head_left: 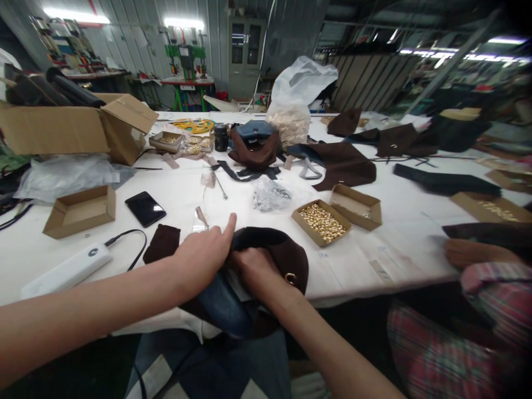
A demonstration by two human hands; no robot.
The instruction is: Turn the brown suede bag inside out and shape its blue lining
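Observation:
A dark brown and blue bag [291, 252] rests at the table's front edge, partly over my lap, with a gold ring on its brown side. My left hand [203, 252] is closed over the bag's left rim, one digit sticking up and the other fingers mostly hidden. Inside the bag's opening, my right hand [255, 269] is curled against the material; its fingertips are out of sight. A brown fabric piece [163, 244] lies beside my left hand. Right of the bag stands a small cardboard box of gold metal pieces [322, 223].
A shallow cardboard tray [81, 210], a phone [145, 208] and a white power bank [66, 271] with a cable lie left. Beyond are a plastic bag of metal parts [272, 195] and brown bag pieces [347, 163]. At right, a co-worker's hand [477, 254] holds dark material.

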